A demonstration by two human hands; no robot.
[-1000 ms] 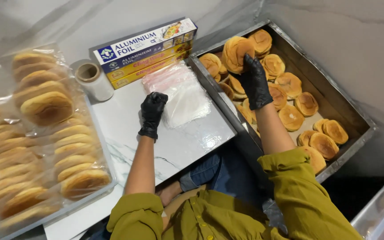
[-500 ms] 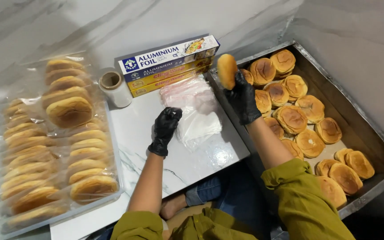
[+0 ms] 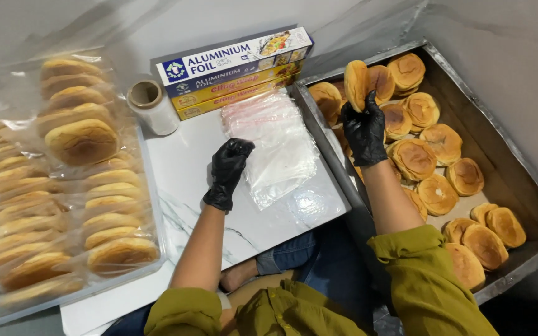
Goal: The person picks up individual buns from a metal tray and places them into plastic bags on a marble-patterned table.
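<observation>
- Now we look down from a head-worn camera at our own two hands, both in black gloves, with olive-green sleeves pushed up the forearms.
- Our right hand (image 3: pixel 364 127) is raised over the near-left part of a metal baking tray (image 3: pixel 518 158) and closed around a single golden bun (image 3: pixel 356 84), gripped by its lower edge; the bun stands on edge, its long axis running roughly straight up the picture.
- Our left hand (image 3: pixel 226 171) rests on a white marble-patterned board (image 3: pixel 185 186), fingers curled together at the left edge of a stack of clear plastic bags (image 3: pixel 278 146) (we cannot tell whether it has actually pinched a bag).
- So the bags lie to the left of and a little below the held bun, between the two hands; the left hand is the one touching them, the right is near but apart.
- Loose buns fill the tray on the right, some overlapping.
- Boxes of foil and cling wrap (image 3: pixel 238 71) sit stacked at the far edge of the board, with a roll of clear film (image 3: pixel 151 106) upright just to their left.
- Bagged buns (image 3: pixel 70 186) are piled in rows on the far left.
- Beneath everything we see a pale grey, marble-veined surface, and our knees in jeans under the board.
</observation>
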